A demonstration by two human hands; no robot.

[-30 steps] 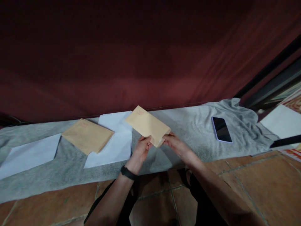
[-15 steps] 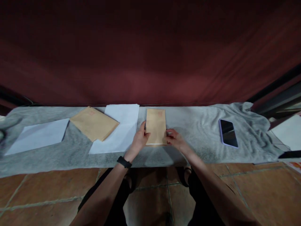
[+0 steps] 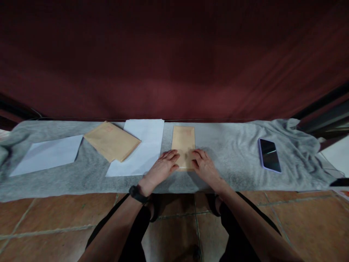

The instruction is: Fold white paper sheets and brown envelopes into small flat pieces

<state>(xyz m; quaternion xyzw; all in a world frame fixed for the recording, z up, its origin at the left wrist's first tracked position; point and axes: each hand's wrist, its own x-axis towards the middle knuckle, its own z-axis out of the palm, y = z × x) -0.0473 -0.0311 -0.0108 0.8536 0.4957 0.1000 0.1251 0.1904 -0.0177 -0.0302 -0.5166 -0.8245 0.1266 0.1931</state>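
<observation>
A brown envelope (image 3: pixel 183 141) lies flat and upright on the grey cloth (image 3: pixel 229 153) in front of me. My left hand (image 3: pixel 163 168) rests palm down on its lower left corner, fingers stretched out. My right hand (image 3: pixel 204 166) lies flat on its lower right corner, fingers also spread. A black band sits on my left wrist. Neither hand grips anything.
A stack of brown envelopes (image 3: pixel 112 141) lies to the left, overlapping white paper sheets (image 3: pixel 141 153). Another white sheet (image 3: pixel 47 154) is at far left. A dark phone (image 3: pixel 269 155) lies on the cloth at right. A dark red curtain hangs behind; tiled floor is below.
The envelope was held tilted in the air, then laid flat on the cloth. My hands moved from gripping its sides to pressing flat on its near end.
</observation>
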